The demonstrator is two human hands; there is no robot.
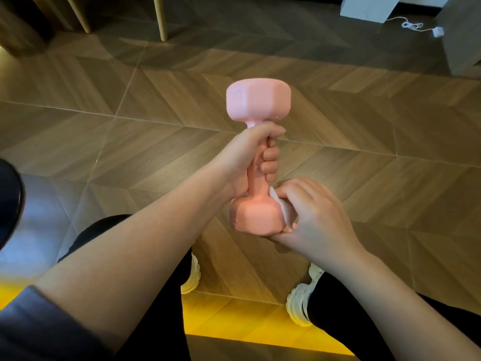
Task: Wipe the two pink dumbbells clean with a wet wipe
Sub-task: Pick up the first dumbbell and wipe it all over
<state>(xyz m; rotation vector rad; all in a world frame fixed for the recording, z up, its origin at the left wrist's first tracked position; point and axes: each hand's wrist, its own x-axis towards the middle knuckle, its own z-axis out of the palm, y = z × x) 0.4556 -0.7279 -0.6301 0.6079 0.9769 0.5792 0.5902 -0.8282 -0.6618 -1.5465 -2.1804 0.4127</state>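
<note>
1. The left forearm comes in from the near left, bare up to a grey sleeve (39,327) pushed up near the elbow, and rises on a slant toward the middle of the view.
2. The left hand (242,162) is wrapped around the handle of a pink dumbbell (257,100). Its fingers (270,162) curl round the handle from the right and the thumb lies across the top of the grip.
3. The dumbbell is held in the air above the floor (364,126), nearly upright. One head is far and high, the other near and low, between the two hands.
4. The right forearm enters from the near right, with the wrist bent toward the left.
5. The right hand (315,214) holds a folded white wet wipe (283,209) against the right side of the lower head. The fingers are curled over the wipe from above and the thumb tip reaches under the head's near edge.
6. Only one dumbbell is in view.
7. Below the arms are black trouser legs and two white shoes (299,306) set on the wood-patterned floor.
8. At the far right a white cable (411,25) lies on the floor beside pale grey boxes (369,7).
</note>
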